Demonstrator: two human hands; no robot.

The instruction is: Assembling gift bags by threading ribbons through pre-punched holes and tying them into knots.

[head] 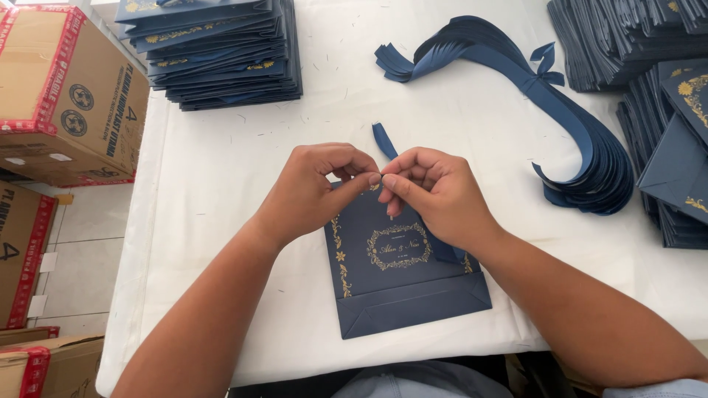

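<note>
Centrally, a flat navy paper bag (402, 284) with gold ornament lies on the white tabletop (221, 221), its folded base toward me. My left hand (313, 188) and right hand (435, 188) meet at the bag's 12 o'clock edge, fingertips pinched shut on a navy ribbon (383, 140). I judge the bag light, stiff along its creases and easily dented; the ribbon limp and slippery, best gripped near its end. Open cloth lies at 9 o'clock; a ribbon bundle (560, 125) at 2 o'clock, bag stacks (221, 51) at 11 o'clock.
</note>
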